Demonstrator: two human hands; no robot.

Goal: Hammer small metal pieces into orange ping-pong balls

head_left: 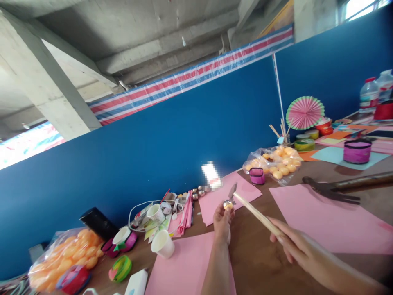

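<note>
My left hand [223,221] pinches a small orange ball [228,205] that is partly covered in shiny silver foil. In my right hand [293,241] is a small hammer [256,214] with a pale wooden handle. Its dark metal head sits across the far end, right beside the ball; I cannot tell whether the two touch. Under and beyond the ball lies a pink paper sheet [210,207]. Several silver balls [198,193] are grouped just left of that sheet.
Bags of orange balls lie at the left [73,254] and back right [281,164]. A claw hammer [328,190] rests over pink paper [322,221] at the right. A paper cup [162,243] stands near my left forearm. A blue partition [153,159] runs behind the table.
</note>
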